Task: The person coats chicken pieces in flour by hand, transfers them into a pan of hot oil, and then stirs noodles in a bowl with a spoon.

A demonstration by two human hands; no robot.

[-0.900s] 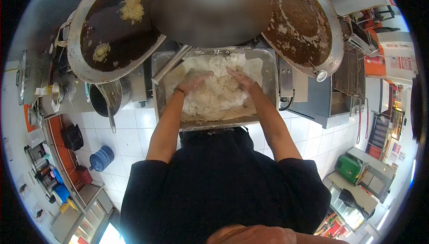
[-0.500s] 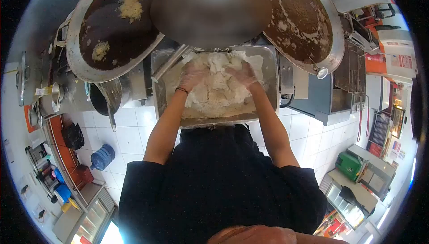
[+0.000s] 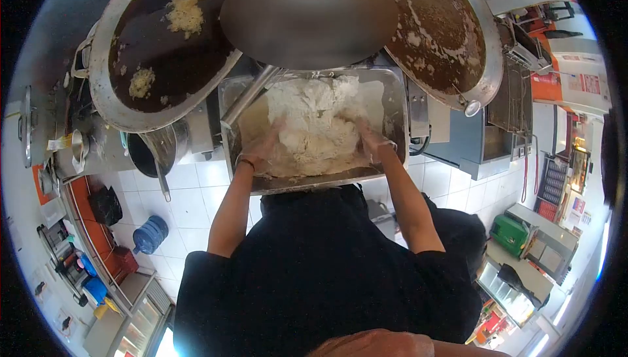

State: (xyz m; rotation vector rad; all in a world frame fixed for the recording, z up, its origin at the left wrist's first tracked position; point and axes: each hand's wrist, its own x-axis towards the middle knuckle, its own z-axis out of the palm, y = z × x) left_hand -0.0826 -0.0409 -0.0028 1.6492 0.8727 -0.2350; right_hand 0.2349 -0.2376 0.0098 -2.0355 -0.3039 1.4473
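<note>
A rectangular metal tray (image 3: 288,185) holds a heap of pale, floury material (image 3: 317,118). My left hand (image 3: 263,142), in a clear plastic glove, is low at the heap's left side, its fingers blurred but apart. At the right side my right hand (image 3: 371,138), also gloved, touches the heap with its fingers stretched out. Neither hand is closed round anything. A metal tube-like handle (image 3: 251,95) lies slanted across the tray's upper left corner.
Wide pans of dark oil stand at upper left (image 3: 124,120) and upper right (image 3: 490,82); pale pieces float in the left one. A pot (image 3: 178,136) sits left of the tray. A blue water bottle (image 3: 150,234) is on the tiled floor. Behind my right arm is a dark shape (image 3: 458,229).
Both hands have moved down and outward, from the upper part of the heap to its sides. More of the heap shows between them. The dark shape has appeared behind my right arm.
</note>
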